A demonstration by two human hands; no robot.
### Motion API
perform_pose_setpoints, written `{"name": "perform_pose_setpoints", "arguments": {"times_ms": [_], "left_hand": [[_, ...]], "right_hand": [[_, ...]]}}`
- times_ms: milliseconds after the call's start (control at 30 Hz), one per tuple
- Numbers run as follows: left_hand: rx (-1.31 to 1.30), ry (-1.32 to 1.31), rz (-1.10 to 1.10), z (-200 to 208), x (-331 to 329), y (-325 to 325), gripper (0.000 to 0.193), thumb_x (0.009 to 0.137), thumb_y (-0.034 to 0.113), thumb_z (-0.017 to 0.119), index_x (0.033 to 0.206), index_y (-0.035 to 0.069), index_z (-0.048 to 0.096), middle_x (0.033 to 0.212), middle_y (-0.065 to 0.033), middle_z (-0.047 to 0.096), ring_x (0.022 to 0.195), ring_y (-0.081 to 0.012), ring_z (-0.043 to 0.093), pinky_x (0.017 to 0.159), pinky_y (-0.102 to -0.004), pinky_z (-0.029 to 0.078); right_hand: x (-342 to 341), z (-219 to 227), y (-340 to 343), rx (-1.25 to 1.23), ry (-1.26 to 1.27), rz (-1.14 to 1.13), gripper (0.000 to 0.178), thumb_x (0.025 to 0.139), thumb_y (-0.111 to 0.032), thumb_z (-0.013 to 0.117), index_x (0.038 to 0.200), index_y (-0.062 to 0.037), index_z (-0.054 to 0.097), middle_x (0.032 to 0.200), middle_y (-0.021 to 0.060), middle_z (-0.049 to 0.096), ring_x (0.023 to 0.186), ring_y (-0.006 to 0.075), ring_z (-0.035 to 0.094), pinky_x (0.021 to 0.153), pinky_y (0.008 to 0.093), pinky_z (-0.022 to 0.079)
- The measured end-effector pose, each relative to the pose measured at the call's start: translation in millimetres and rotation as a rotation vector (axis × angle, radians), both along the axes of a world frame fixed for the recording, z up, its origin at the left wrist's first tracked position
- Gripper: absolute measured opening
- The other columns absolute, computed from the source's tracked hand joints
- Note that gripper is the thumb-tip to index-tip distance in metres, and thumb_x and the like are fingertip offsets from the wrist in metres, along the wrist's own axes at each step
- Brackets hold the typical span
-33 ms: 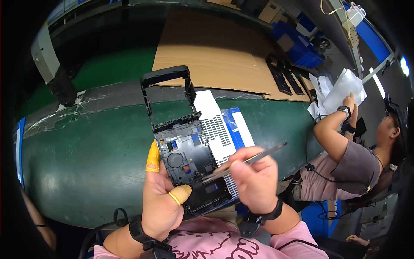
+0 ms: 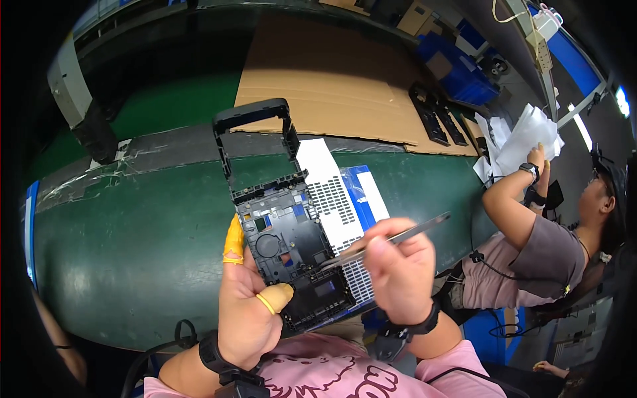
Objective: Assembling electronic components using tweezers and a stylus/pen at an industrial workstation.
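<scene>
My left hand (image 2: 249, 318), with yellow finger cots on a finger and the thumb, grips a black plastic housing (image 2: 295, 232) by its left edge. The housing is tilted, with an open frame-like loop at its far end and a round disc shape, slots and small posts on its face. Pinched in my right hand (image 2: 403, 275) is a pair of metal tweezers (image 2: 424, 227), slanting down to the left. Their tips are over the housing's lower right part; whether they touch it or hold anything, I cannot tell. Behind the housing lies a white sheet patterned with dark rectangles (image 2: 318, 159).
A blue and white sheet (image 2: 363, 202) lies on the green table (image 2: 133, 245). Flat cardboard (image 2: 325, 99) covers the far side, with black plastic frames (image 2: 434, 119) at its right. A co-worker (image 2: 524, 245) at right handles white sheets (image 2: 527, 136). A grey post (image 2: 73, 93) stands far left.
My right hand and the tweezers have shifted slightly to the right. The housing in my left hand has moved a little to the left. The co-worker's white sheets have moved slightly.
</scene>
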State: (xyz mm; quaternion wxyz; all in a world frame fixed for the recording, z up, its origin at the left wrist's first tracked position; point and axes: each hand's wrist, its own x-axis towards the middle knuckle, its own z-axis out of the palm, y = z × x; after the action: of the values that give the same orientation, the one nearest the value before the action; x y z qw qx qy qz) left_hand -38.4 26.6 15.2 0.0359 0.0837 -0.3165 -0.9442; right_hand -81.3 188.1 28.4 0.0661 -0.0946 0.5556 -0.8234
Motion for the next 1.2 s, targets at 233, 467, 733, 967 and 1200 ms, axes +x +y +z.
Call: {"name": "perform_pose_setpoints", "arguments": {"times_ms": [233, 467, 733, 967, 1200], "left_hand": [[0.150, 0.000, 0.017, 6.9, -1.3, -1.9, 0.069, 0.071, -0.003, 0.053, 0.132, 0.007, 0.023, 0.121, -0.0118, 0.044, 0.112, -0.0239, 0.044, 0.095, -0.0376, 0.036], [0.136, 0.005, 0.028, 1.6, -0.1, -2.9, 0.065, 0.072, 0.001, 0.055, 0.130, 0.006, 0.026, 0.121, -0.0122, 0.045, 0.112, -0.0242, 0.044, 0.096, -0.0377, 0.035], [0.154, -0.005, -0.004, 3.4, -3.1, -1.9, 0.077, 0.067, -0.007, 0.056, 0.133, 0.009, 0.022, 0.122, -0.0102, 0.044, 0.113, -0.0234, 0.042, 0.095, -0.0377, 0.037], [-0.014, -0.037, 0.019, -4.8, 3.6, -2.4, 0.092, 0.053, -0.015, 0.052, 0.135, 0.012, 0.021, 0.119, -0.0051, 0.042, 0.098, -0.0167, 0.043, 0.088, -0.0303, 0.040], [0.092, -0.018, 0.090, 9.8, -0.1, 2.9, 0.089, 0.058, -0.009, 0.058, 0.135, 0.016, 0.021, 0.124, -0.0086, 0.040, 0.111, -0.0241, 0.043, 0.092, -0.0387, 0.040]], "right_hand": [[21.4, 7.2, -6.0, 0.120, 0.171, 0.025, 0.011, 0.080, 0.002, 0.058, 0.090, 0.0057, 0.055, 0.087, 0.0139, 0.062, 0.078, 0.0149, 0.059, 0.069, 0.0244, 0.047], [24.7, -3.2, -15.1, 0.226, 0.246, 0.070, 0.013, 0.079, 0.002, 0.059, 0.092, 0.0069, 0.057, 0.089, 0.0121, 0.062, 0.077, 0.0126, 0.058, 0.067, 0.0219, 0.046], [21.2, 4.4, -13.0, 0.186, 0.171, 0.014, 0.009, 0.080, 0.002, 0.058, 0.088, 0.0054, 0.058, 0.086, 0.0115, 0.063, 0.074, 0.0116, 0.058, 0.066, 0.0211, 0.046], [-53.0, 1.7, 18.7, 0.303, 0.131, -0.170, 0.010, 0.080, -0.008, 0.060, 0.084, 0.0004, 0.056, 0.072, 0.0050, 0.061, 0.054, 0.0030, 0.047, 0.047, 0.0149, 0.034], [-85.5, -40.6, 25.4, 0.239, -0.097, -0.016, 0.008, 0.078, -0.005, 0.060, 0.085, -0.0024, 0.056, 0.067, 0.0057, 0.060, 0.050, 0.0046, 0.048, 0.044, 0.0158, 0.033]]}}
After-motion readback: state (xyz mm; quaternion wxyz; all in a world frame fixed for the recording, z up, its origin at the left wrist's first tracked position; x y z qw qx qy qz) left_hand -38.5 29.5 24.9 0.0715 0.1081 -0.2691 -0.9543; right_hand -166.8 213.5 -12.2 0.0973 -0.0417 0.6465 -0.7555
